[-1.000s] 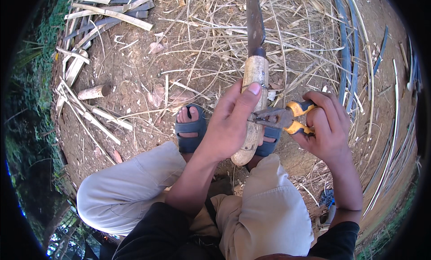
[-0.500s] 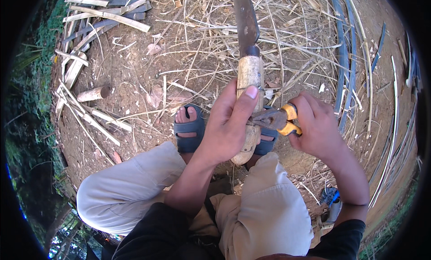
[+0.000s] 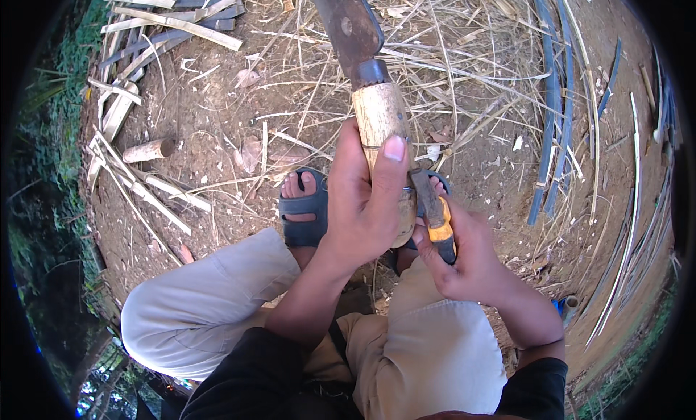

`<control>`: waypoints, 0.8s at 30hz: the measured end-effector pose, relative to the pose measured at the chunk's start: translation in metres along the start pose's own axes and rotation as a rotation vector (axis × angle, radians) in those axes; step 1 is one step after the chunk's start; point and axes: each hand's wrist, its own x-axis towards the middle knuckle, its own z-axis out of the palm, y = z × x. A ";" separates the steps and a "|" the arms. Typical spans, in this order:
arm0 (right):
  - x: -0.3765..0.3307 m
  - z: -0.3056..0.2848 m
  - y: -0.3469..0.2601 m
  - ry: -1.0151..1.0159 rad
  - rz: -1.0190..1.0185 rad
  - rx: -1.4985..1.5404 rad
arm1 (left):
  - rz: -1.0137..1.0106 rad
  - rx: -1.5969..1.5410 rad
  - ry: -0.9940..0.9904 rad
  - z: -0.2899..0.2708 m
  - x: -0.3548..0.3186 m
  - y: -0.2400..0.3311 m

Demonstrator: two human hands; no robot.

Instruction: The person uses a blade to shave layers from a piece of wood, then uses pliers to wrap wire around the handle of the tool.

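My left hand (image 3: 366,202) is closed round the pale wooden handle of a machete (image 3: 377,114), thumb lying along its top. The dark, worn blade points away from me and runs out of the upper edge of the view. A thin wire band circles the handle just above my thumb. My right hand (image 3: 467,260) grips a pair of pliers (image 3: 433,215) with yellow and black handles. The pliers' dark metal head is beside the lower part of the handle, close to my left hand; whether it touches the wood I cannot tell.
Split bamboo strips (image 3: 181,30) lie piled at the far left, near a short cut log (image 3: 148,150). Long dark strips (image 3: 554,94) stretch along the right. Dry shavings (image 3: 478,65) litter the ground ahead. My sandalled feet (image 3: 303,206) stand below my hands.
My right hand has moved down and left, turning the pliers so their head points up; their handles have come together. The machete has tilted, its blade swinging left.
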 end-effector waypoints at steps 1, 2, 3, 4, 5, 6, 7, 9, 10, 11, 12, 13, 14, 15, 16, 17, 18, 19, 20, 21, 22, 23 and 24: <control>0.000 0.001 -0.005 -0.038 0.032 0.063 | 0.015 -0.022 0.013 0.000 0.000 0.000; 0.000 0.004 -0.006 -0.027 0.063 0.099 | 0.060 0.046 0.044 0.001 0.001 -0.003; -0.001 0.007 -0.006 -0.016 0.095 0.135 | 0.106 0.114 0.074 0.000 0.002 -0.006; -0.001 0.009 -0.005 -0.005 0.126 0.171 | 0.151 0.182 0.105 0.000 0.003 -0.008; 0.000 0.011 -0.001 0.058 0.080 0.130 | 0.142 0.156 0.087 -0.001 0.003 -0.006; 0.001 0.015 0.005 0.121 0.034 0.088 | 0.132 0.130 0.069 -0.002 0.003 -0.002; 0.001 0.016 0.008 0.184 -0.012 0.045 | 0.123 0.103 0.050 -0.002 0.004 0.002; 0.010 0.003 0.012 0.260 -0.165 -0.196 | 0.077 0.032 -0.004 -0.004 0.005 0.008; 0.014 -0.008 0.013 0.302 -0.245 -0.320 | 0.059 -0.007 -0.035 -0.003 0.007 0.010; 0.016 -0.017 0.011 0.323 -0.278 -0.472 | 0.046 -0.022 -0.036 -0.003 0.007 0.008; 0.016 -0.023 0.007 0.335 -0.286 -0.501 | 0.013 -0.043 -0.015 -0.001 0.007 0.007; 0.017 -0.027 0.003 0.348 -0.293 -0.531 | -0.020 -0.064 0.005 0.001 0.007 0.007; 0.014 -0.028 0.001 0.327 -0.234 -0.433 | -0.057 -0.091 0.023 0.001 0.007 0.005; 0.012 -0.028 0.000 0.313 -0.177 -0.333 | -0.037 -0.055 0.021 -0.002 0.008 0.002; 0.009 -0.027 -0.001 0.306 -0.119 -0.230 | -0.017 -0.019 0.019 -0.008 0.009 -0.003; 0.001 -0.030 -0.010 0.253 -0.002 -0.098 | 0.005 0.014 0.022 -0.011 0.010 -0.007; -0.004 -0.032 -0.015 0.200 0.115 0.035 | 0.030 0.024 0.032 -0.013 0.011 -0.009; -0.009 -0.039 -0.013 0.099 0.136 0.220 | 0.055 0.036 0.043 -0.016 0.012 -0.010; -0.010 -0.036 -0.013 0.091 0.228 0.356 | 0.080 0.050 0.046 -0.017 0.013 -0.011; -0.010 -0.032 -0.013 0.081 0.319 0.492 | 0.095 0.057 0.053 -0.016 0.014 -0.009; -0.011 -0.028 -0.012 0.069 0.408 0.629 | 0.125 0.068 0.042 -0.016 0.013 -0.010; -0.015 -0.030 -0.008 0.002 0.453 0.766 | 0.156 0.078 0.031 -0.016 0.013 -0.009; -0.017 -0.025 -0.005 0.012 0.395 0.758 | 0.188 0.088 0.019 -0.016 0.013 -0.008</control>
